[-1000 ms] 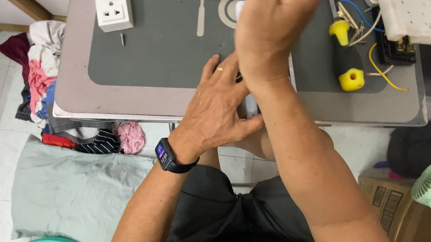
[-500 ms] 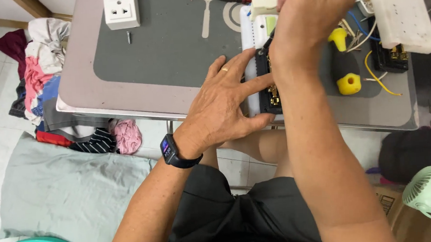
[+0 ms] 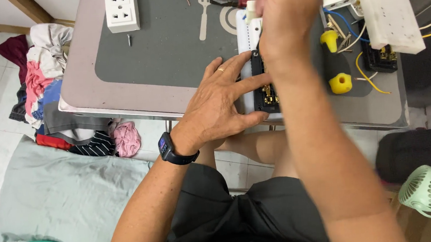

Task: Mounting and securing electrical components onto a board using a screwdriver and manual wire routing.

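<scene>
Head view | left hand (image 3: pixel 219 103): fingers spread, pressing opened power strip (image 3: pixel 258 67) flat at worktop (image 3: pixel 123 99) front edge | right hand (image 3: pixel 288 9): raised above strip (blurred, grip cannot be told) | yellow-black screwdriver (image 3: pixel 337 67) just beside.

Opened power strip (image 3: pixel 263 85): white casing, long, lying flat lengthwise near front edge of the grey mat (image 3: pixel 169 43), cover off. Black insert with brass contacts exposed along its middle. Far end toward the mat's back edge, partly hidden, details there blurred.
</scene>
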